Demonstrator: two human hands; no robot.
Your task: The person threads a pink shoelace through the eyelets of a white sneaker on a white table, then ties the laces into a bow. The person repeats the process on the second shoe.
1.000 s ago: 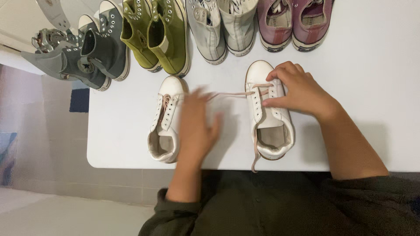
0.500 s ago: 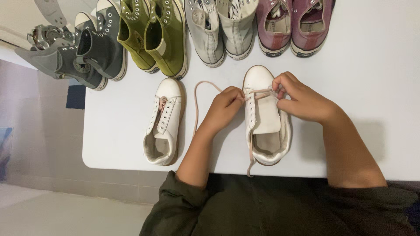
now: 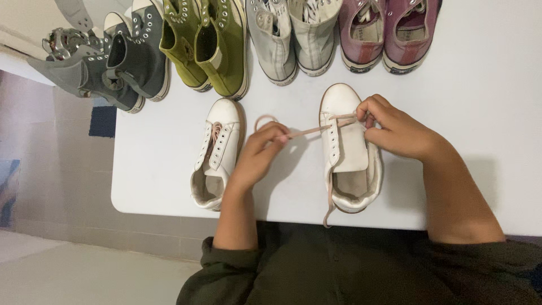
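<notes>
Shoelace (image 3: 307, 131): pinkish, pulled taut across white sneaker (image 3: 348, 148) on counter (image 3: 485, 113).
Left hand (image 3: 257, 158): my fingers pinch its free end.
Right hand (image 3: 398, 131): my fingers pinch lace at eyelets.
Advice: keep tension even, lace flat.
</notes>
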